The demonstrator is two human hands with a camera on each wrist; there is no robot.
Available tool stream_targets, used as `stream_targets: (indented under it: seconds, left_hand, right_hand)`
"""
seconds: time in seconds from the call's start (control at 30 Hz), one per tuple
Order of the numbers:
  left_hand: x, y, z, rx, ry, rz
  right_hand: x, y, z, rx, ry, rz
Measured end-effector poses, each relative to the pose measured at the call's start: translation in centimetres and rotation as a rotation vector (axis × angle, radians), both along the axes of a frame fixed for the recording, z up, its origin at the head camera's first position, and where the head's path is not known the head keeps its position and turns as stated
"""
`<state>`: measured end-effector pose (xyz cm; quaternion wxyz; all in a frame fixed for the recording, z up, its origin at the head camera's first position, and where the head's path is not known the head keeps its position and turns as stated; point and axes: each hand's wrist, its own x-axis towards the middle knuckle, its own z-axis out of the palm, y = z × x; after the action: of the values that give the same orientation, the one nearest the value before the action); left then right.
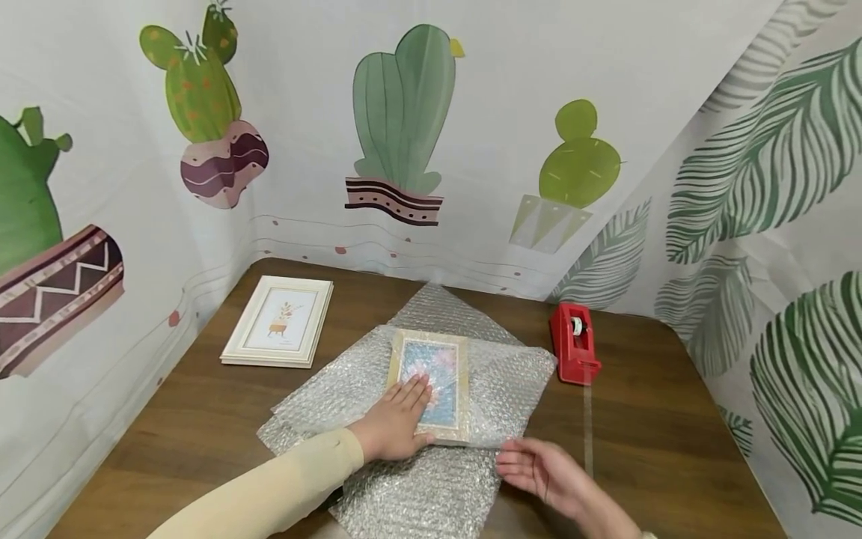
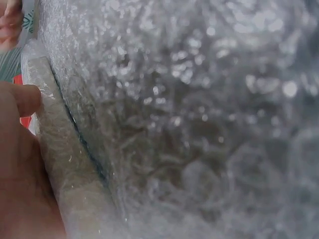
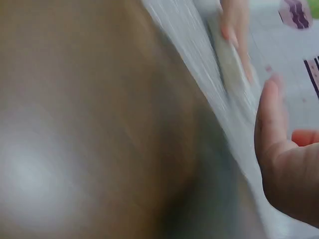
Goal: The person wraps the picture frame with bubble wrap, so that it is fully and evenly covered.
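Note:
A light wooden picture frame with a blue and pink picture lies on a sheet of bubble wrap, with a layer of the wrap over its front. My left hand presses on the covered frame, fingers spread over the picture and thumb at its lower edge. The left wrist view shows the wrapped side of the frame close up beside the thumb. Beside the wrap's lower right edge is my right hand, its fingers loosely bent. In the right wrist view its thumb stands apart with nothing in the grasp.
A red tape dispenser stands at the right, a clear strip of tape running from it toward the front of the brown table. White picture frames, stacked, lie at the back left. Printed cloth hangs behind the table.

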<state>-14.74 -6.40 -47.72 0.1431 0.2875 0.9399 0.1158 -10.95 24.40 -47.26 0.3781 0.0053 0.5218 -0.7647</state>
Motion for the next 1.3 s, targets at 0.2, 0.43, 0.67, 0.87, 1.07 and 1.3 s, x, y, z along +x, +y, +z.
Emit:
stream_targets:
  seconds: [0.2,0.43,0.67,0.87,1.07,1.3]
  left_hand:
    - [-0.1,-0.1,0.5,0.008,0.013,-0.011]
    - [0.0,-0.1,0.2,0.010,0.019,-0.011]
    - [0.2,0.1,0.1,-0.006,0.029,-0.026]
    - [0.2,0.1,0.1,-0.017,0.043,-0.024]
    - [0.2,-0.2,0.3,-0.019,0.047,-0.011]
    - [0.4,-0.1,0.1,-0.008,0.058,-0.012]
  right_hand:
    - [2.5,-0.5,-1.1,-0.154,-0.130,-0.118]
    - [-2.0,-0.8,-1.6,0.071,0.111,-0.450]
    - [-8.9,0.2,-0.4,0.135,0.045,-0.517]
    - [-11.5,0.5,-0.2,0.184,-0.047,-0.457]
    - [-12.5,-1.2,0.5,0.339,-0.033,-0.557]
    - [-13.1,-2.0,0.7,0.401,-0.062,-0.706]
